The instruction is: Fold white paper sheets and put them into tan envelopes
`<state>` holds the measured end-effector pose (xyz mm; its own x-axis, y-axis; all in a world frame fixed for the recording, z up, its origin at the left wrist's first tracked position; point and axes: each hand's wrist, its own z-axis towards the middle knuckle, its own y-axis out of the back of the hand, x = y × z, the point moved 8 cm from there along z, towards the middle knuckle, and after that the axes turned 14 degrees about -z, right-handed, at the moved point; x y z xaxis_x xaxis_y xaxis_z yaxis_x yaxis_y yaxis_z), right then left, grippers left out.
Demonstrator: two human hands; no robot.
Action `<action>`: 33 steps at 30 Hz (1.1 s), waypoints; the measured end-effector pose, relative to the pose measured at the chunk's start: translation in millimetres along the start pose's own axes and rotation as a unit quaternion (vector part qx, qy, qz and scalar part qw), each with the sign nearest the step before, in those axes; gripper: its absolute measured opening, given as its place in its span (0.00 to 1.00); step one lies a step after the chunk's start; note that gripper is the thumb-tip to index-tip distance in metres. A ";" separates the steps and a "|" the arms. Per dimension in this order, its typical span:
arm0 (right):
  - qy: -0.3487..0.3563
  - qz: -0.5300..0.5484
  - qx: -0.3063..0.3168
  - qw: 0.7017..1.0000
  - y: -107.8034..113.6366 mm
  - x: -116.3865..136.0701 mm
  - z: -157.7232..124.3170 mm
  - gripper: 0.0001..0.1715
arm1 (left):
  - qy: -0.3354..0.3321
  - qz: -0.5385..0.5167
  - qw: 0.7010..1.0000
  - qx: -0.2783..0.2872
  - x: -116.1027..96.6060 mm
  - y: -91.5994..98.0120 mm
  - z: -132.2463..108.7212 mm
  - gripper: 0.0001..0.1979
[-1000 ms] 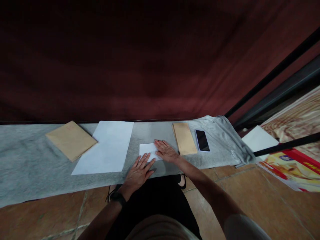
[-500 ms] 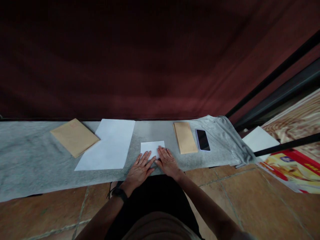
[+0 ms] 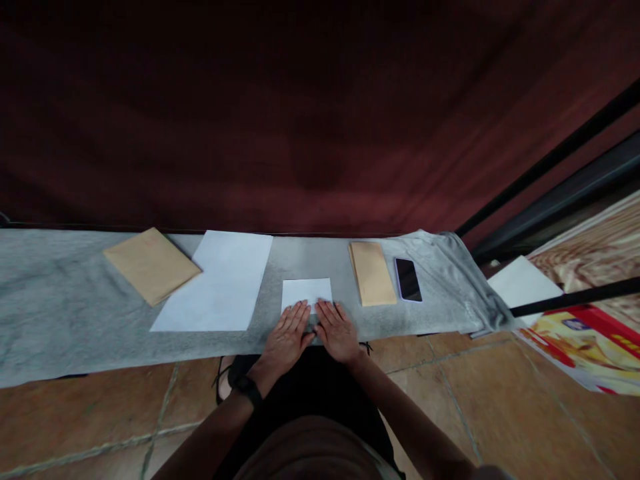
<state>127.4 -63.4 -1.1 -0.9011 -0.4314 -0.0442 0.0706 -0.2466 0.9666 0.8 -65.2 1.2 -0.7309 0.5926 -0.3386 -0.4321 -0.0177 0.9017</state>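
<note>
1. Left hand (image 3: 286, 339) and right hand (image 3: 339, 332) lie flat, grasping nothing, on the near part of a small white paper (image 3: 307, 291), right of a larger sheet (image 3: 225, 283).
2. Likely light, easily creased; best pinched at its far corners.

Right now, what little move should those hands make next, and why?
Perhaps slide the right hand gently outward along the near edge of the small white rectangular paper, with the left hand holding firm: both hands lie palm-down, side by side, across that edge.
</note>
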 end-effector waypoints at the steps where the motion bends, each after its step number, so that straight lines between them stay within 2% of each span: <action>1: 0.006 0.004 0.002 1.000 -0.4 2.6 -1.3 0.33 | -0.007 -0.002 1.000 0.008 -4.0 -2.0 2.1 0.32; 4: -0.002 0.013 0.004 1.000 -1.7 3.6 -3.1 0.33 | -0.017 -0.007 0.999 0.027 -9.0 -4.0 6.5 0.32; 9: -0.011 0.004 -0.003 1.000 -2.3 2.2 -3.0 0.34 | -0.034 -0.021 0.997 0.061 -5.2 -2.2 6.8 0.36; 15: -0.024 0.005 -0.003 1.000 -4.2 -1.0 -5.6 0.36 | -0.035 -0.039 0.996 0.071 -4.8 -1.2 7.3 0.36; 18: -0.034 0.008 -0.005 0.999 -4.6 -3.0 -7.6 0.37 | -0.035 -0.041 0.997 0.063 -3.7 -0.6 6.4 0.37; 22: -0.052 0.004 -0.004 0.999 -4.1 -6.0 -11.1 0.38 | -0.007 -0.032 0.999 0.034 7.8 5.4 -0.9 0.39; 26: -0.082 0.014 -0.006 0.996 0.7 -11.3 -8.0 0.34 | 0.041 -0.028 0.999 -0.007 23.8 15.3 -5.4 0.35; 29: -0.099 0.028 -0.002 0.995 4.2 -11.5 7.0 0.31 | 0.061 -0.032 0.997 -0.024 27.7 16.8 5.9 0.31; 33: -0.081 0.048 0.005 0.996 -0.1 -0.4 37.9 0.30 | 0.060 -0.048 0.997 -0.014 26.1 4.9 35.9 0.30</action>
<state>111.5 -30.3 8.4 -0.9477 -0.3064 0.0891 0.1564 -0.2026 0.9667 -1.3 -20.9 6.4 -0.7424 0.4924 -0.4544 -0.5169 0.0106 0.8560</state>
